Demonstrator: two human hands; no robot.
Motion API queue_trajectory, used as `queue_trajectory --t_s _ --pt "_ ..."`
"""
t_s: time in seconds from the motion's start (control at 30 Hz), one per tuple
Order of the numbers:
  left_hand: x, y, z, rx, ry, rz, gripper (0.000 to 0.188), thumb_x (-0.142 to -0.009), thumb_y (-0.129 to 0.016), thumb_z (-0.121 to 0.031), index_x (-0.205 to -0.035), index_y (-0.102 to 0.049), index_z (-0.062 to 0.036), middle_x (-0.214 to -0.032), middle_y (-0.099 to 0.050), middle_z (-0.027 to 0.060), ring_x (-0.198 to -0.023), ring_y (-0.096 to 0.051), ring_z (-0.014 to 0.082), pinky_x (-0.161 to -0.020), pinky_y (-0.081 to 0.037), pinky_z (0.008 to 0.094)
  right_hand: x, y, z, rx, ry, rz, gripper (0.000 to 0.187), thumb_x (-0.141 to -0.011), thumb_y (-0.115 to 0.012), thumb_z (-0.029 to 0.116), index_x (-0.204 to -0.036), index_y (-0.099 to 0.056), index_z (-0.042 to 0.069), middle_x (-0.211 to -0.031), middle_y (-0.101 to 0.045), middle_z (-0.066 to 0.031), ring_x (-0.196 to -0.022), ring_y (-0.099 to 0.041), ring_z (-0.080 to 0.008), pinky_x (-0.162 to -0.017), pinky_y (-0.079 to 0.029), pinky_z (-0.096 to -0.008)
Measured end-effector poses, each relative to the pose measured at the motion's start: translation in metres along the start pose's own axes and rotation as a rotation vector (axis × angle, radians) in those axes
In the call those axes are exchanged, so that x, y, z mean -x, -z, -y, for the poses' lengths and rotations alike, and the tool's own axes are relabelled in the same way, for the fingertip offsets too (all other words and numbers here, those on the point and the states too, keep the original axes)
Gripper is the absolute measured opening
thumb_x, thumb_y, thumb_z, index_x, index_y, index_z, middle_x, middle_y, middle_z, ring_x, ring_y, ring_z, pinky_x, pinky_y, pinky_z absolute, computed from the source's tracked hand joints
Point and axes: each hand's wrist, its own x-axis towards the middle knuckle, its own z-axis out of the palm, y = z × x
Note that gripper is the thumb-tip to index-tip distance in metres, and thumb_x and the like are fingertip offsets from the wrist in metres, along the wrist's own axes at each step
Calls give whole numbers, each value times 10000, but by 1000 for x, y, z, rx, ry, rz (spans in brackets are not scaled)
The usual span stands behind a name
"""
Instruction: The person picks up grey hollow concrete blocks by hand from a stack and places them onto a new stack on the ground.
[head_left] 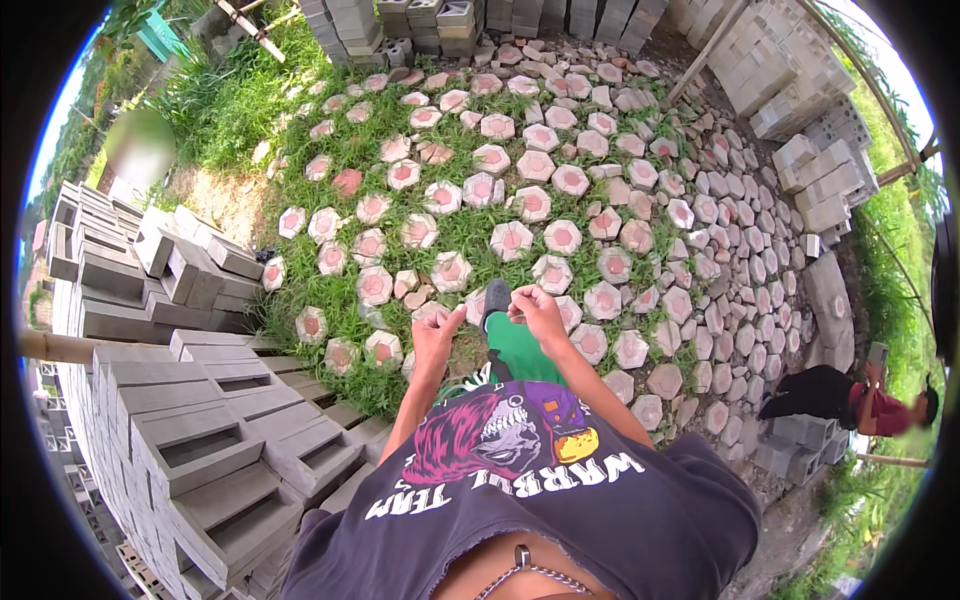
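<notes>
My left hand (432,338) is raised in front of my body, its fingers curled and the thumb pressed against them. To its right, my right hand (537,312) is closed in a similar pinch. The two hands are apart, and whatever they hold, if anything, is too small or hidden to make out. Below them show my green trousers (520,352) and one dark shoe (497,296) on the ground. Hexagonal paving stones (452,271) with reddish centres lie around my foot, with grass between them.
Stacked grey hollow blocks (200,430) stand close on my left, with more blocks (170,255) beyond. Other block stacks (775,70) rise at the far right. At right, a person (840,395) in dark trousers is near some grey blocks (800,445). A wooden pole (708,52) leans far right.
</notes>
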Motion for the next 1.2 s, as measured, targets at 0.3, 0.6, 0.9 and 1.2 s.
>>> queue_trajectory --t_s 0.3,0.6,0.9,1.2 --pt "-170 -79 -83 -42 -28 19 496 -940 -568 -358 -573 -544 -25 -612 -552 25 -604 -456 75 -601 -370 238 -173 27 94 -96 15 37 233 -922 -574 241 -937 -645 20 -742 -609 -6 -676 -581 -72 -644 -484 -221" --pt "-290 -135 -109 141 91 114 339 -989 -444 -330 -766 -534 -91 -820 -637 37 -784 -611 132 -747 -477 281 -278 54 148 -203 24 -117 217 -890 -637 266 -868 -619 50 -722 -617 -12 -657 -592 -78 -619 -485 -215" --pt "-428 -179 -121 126 182 221 177 -948 -507 -232 -928 -572 -69 -878 -641 45 -813 -620 125 -772 -503 294 -391 60 183 -183 25 -246 151 -893 -619 194 -908 -589 47 -760 -605 -22 -680 -593 -98 -638 -519 -240" --pt "-653 -229 -164 123 2 351 167 -844 -672 -117 -787 -523 -71 -762 -589 3 -687 -524 54 -635 -424 207 -588 48 264 -167 133 -296 169 -872 -646 199 -924 -597 46 -760 -621 -20 -679 -593 -81 -602 -483 -209"
